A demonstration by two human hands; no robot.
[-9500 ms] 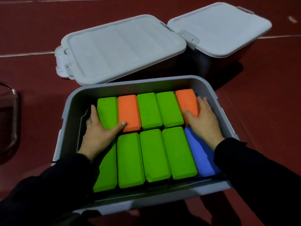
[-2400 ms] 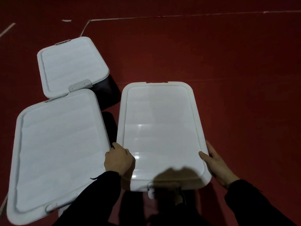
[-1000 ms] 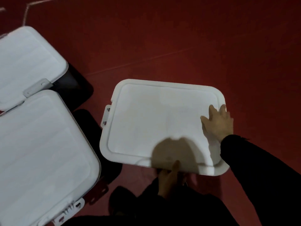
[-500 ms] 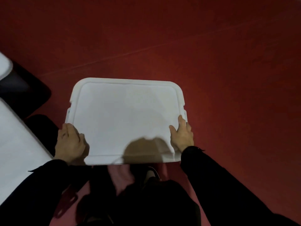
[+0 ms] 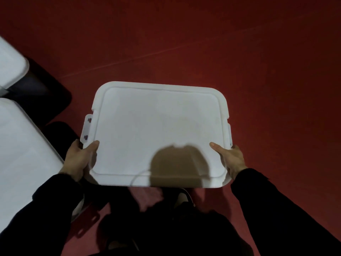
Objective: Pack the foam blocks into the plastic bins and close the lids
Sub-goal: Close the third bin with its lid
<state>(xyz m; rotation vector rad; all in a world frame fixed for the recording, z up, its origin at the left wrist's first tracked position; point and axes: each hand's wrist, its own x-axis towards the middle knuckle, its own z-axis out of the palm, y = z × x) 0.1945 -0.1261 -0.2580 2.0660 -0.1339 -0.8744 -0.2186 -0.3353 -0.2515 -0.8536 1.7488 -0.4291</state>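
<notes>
**Lid in hand, latches next**

Red floor fills the background. Left hand and right hand each clench a near corner of the white lid, thumbs on top. Whether a bin sits underneath is hidden. Side latches likely need pressing down next. Two lidded bins stand at left.

We see a white plastic lid, smooth with a soft satin sheen. Its side latch looks like the same plastic. The red floor looks matt and even. Our sleeves are dark, dull cloth.
</notes>
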